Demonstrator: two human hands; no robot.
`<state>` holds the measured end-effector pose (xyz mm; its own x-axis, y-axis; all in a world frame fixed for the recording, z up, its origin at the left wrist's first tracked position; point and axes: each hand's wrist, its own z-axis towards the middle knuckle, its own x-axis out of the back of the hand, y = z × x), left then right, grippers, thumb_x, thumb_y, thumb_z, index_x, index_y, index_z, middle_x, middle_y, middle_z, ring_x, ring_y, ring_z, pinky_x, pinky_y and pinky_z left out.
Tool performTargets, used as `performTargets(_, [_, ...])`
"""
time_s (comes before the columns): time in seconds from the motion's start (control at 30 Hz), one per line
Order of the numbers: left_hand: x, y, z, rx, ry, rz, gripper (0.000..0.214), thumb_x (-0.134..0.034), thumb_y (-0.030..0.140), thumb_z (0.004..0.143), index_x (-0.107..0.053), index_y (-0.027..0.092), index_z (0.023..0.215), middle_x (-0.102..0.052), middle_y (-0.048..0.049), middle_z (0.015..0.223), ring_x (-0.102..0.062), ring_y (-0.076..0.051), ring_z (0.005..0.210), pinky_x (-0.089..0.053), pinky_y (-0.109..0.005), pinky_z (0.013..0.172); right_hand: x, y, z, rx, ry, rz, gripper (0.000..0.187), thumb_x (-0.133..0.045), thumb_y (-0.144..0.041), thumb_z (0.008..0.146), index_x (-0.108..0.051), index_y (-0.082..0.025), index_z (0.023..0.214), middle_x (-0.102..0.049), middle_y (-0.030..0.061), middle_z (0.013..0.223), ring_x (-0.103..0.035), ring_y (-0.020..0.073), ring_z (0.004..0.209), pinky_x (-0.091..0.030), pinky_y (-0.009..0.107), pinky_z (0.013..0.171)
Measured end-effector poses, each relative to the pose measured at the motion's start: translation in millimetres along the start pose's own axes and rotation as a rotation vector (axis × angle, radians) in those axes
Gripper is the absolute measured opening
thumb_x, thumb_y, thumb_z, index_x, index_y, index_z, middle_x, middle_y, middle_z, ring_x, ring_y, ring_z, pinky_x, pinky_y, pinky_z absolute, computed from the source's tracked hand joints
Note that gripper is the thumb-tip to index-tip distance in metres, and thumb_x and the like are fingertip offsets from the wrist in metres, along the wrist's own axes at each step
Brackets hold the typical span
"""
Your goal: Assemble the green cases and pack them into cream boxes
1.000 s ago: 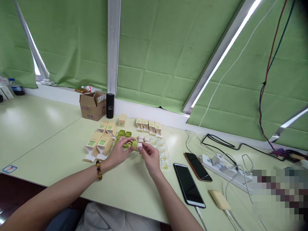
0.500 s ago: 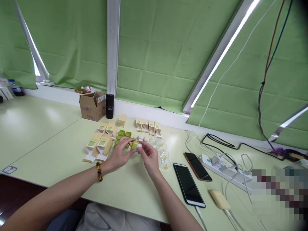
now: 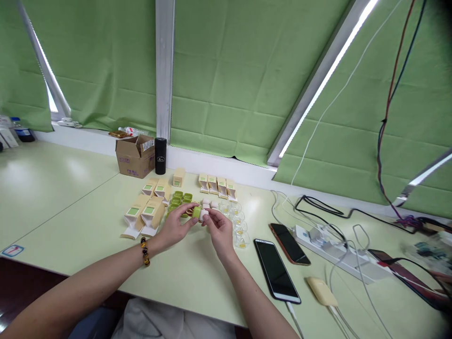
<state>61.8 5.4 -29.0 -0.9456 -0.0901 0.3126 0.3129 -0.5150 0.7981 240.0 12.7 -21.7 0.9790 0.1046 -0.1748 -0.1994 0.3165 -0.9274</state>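
Note:
Just beyond the middle of the table, my left hand point(image 3: 176, 225) grips a small green square cup point(image 3: 197, 213) between thumb and fingers. Pinched in my right hand point(image 3: 219, 231) is a small white piece point(image 3: 202, 215), pressed against the cup's right side; whether it sits inside cannot be told. Several similar green cups point(image 3: 178, 194) stand in rows behind my left hand. More white pieces point(image 3: 213, 204) lie just past my right fingers, partly hidden. To the right of them are rows of clear plastic covers point(image 3: 236, 213) with yellow spots.
Open cream cartons point(image 3: 152, 213) lie at left, with more cartons point(image 3: 222, 187) behind. A cardboard box point(image 3: 136, 160) and black tumbler point(image 3: 160, 156) stand at the back. At right are phones point(image 3: 277, 270), a power strip point(image 3: 328, 252), cables and a cream case point(image 3: 321, 291).
The white piece has turned slightly against the green cup and shows more between my fingers. Both hands stay almost in the same place.

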Motion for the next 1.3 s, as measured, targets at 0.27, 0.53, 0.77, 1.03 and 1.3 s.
performTargets(0.27, [0.8, -4.1, 2.1, 0.030, -0.001, -0.032, 0.052, -0.077, 0.052, 0.090, -0.070, 0.025, 0.133, -0.073, -0.0095, 0.133, -0.069, -0.027, 0.117, -0.057, -0.042, 0.104, 0.0, -0.6, 0.8, -0.003, 0.006, -0.003, 0.038, -0.084, -0.048, 0.079, -0.078, -0.018, 0.100, -0.078, 0.0057, 0.082, -0.069, 0.0180, 0.067, -0.061, 0.036, 0.073])
performTargets(0.53, [0.8, -5.1, 1.2, 0.071, 0.000, -0.031, 0.054, -0.078, 0.054, 0.089, -0.071, 0.027, 0.135, -0.073, -0.0088, 0.135, -0.069, -0.028, 0.120, -0.056, -0.044, 0.107, 2.8, -0.1, 2.5, -0.023, 0.002, -0.039, 0.037, -0.083, -0.045, 0.078, -0.081, -0.018, 0.103, -0.078, 0.0046, 0.079, -0.068, 0.0180, 0.066, -0.060, 0.035, 0.069])
performTargets(0.77, [1.3, -5.8, 2.1, 0.073, -0.019, -0.024, 0.055, -0.077, 0.055, 0.089, -0.071, 0.026, 0.135, -0.073, -0.0100, 0.137, -0.067, -0.031, 0.129, -0.055, -0.048, 0.111, 3.2, 2.7, 3.8, -0.026, -0.007, -0.053, 0.036, -0.083, -0.045, 0.076, -0.082, -0.018, 0.101, -0.077, 0.0044, 0.077, -0.068, 0.0184, 0.066, -0.059, 0.034, 0.067])
performTargets(1.03, [0.1, -6.5, 1.3, 0.046, -0.021, -0.028, 0.054, -0.076, 0.053, 0.090, -0.071, 0.027, 0.137, -0.071, -0.0100, 0.140, -0.065, -0.031, 0.132, -0.056, -0.047, 0.111, 3.7, -0.5, 3.0, -0.016, -0.029, -0.080, 0.035, -0.083, -0.046, 0.077, -0.084, -0.020, 0.099, -0.076, 0.0028, 0.072, -0.065, 0.0173, 0.062, -0.058, 0.032, 0.064])
performTargets(1.3, [-0.2, 1.1, -0.8, -0.017, -0.047, 0.049, 0.057, -0.074, 0.050, 0.093, -0.064, 0.030, 0.145, -0.063, -0.0087, 0.151, -0.058, -0.030, 0.142, -0.049, -0.047, 0.120, -1.8, -0.8, -0.8, 0.007, -0.035, -0.058, 0.036, -0.081, -0.050, 0.081, -0.082, -0.020, 0.101, -0.079, 0.0051, 0.082, -0.069, 0.0189, 0.065, -0.061, 0.035, 0.068])
